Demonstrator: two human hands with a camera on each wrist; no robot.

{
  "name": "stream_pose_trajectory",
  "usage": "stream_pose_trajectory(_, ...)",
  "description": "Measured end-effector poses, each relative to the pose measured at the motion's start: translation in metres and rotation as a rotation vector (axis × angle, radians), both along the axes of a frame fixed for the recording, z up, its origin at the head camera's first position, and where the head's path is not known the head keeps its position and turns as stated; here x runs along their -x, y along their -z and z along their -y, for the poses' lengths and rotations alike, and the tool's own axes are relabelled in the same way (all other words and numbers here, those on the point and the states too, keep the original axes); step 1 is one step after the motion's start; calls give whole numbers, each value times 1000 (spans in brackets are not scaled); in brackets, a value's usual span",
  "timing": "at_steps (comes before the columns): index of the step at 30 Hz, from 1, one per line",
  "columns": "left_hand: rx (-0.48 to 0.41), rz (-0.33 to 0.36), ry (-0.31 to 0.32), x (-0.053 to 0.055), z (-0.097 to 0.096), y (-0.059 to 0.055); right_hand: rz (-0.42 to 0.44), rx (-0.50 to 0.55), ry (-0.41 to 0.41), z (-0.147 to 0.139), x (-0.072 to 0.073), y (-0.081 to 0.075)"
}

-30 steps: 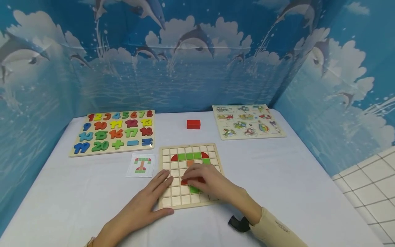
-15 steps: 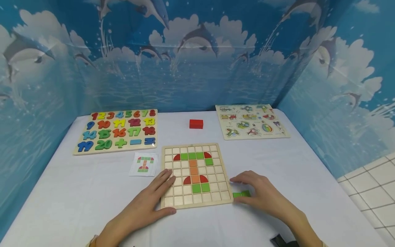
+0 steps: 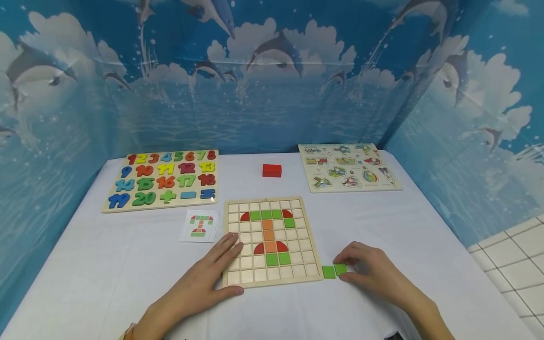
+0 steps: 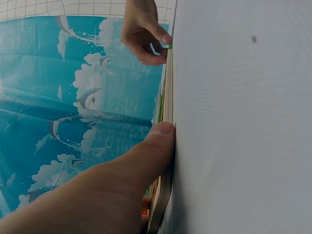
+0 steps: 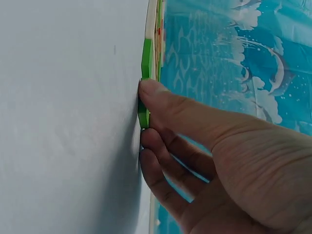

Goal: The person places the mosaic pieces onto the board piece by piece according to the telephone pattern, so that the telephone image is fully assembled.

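My left hand point(image 3: 204, 274) rests over the left edge of a wooden grid board point(image 3: 243, 275), fingers on the squares and thumb along the near side. Red quarter-round, green and orange tiles sit in the board's squares. Right of the board, my right hand point(image 3: 376, 271) pinches a green square tile point(image 3: 340, 269) between thumb and fingers, low at the tabletop. Another green square tile point(image 3: 328, 272) lies between it and the board's lower right corner. The right wrist view shows the thumb point(image 5: 153, 92) against the green tile's edge.
A pattern card point(image 3: 199, 226) lies left of the board. Behind are a number puzzle point(image 3: 161, 179), a red block point(image 3: 272, 170) and a picture puzzle point(image 3: 350, 167). A black object point(image 3: 394, 335) shows at the near edge. A dolphin-print curtain point(image 3: 272, 118) borders the table.
My right hand has left the board's middle, moved right to the two green tiles and taken hold of the right one. The orange and red tiles it covered now show. My left hand stays put.
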State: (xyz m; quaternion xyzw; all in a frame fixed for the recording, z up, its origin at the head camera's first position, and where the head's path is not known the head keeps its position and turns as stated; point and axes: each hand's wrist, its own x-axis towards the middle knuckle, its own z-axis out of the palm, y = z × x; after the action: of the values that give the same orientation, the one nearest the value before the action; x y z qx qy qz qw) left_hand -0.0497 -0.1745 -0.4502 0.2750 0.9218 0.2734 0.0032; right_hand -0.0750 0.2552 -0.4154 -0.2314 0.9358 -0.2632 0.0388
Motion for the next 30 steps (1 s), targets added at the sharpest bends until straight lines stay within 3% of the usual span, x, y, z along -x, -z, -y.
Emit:
stream_pose_trajectory(5, 3, -4, 11, 1, -2, -1, 21, -46, -43, -4, 1, -3)
stream_pose_trajectory(12, 9, 4, 9, 0, -1, -1, -91, 24, -103, 3, 9, -4)
stream_pose_trajectory(21, 7, 0, -1, -1, 0, -1, -17, 24, -186, 73, 25, -20)
stream_pose_trajectory(30, -7, -27, 3, -1, 0, -1, -119, -13, -293, 143, 35, -18)
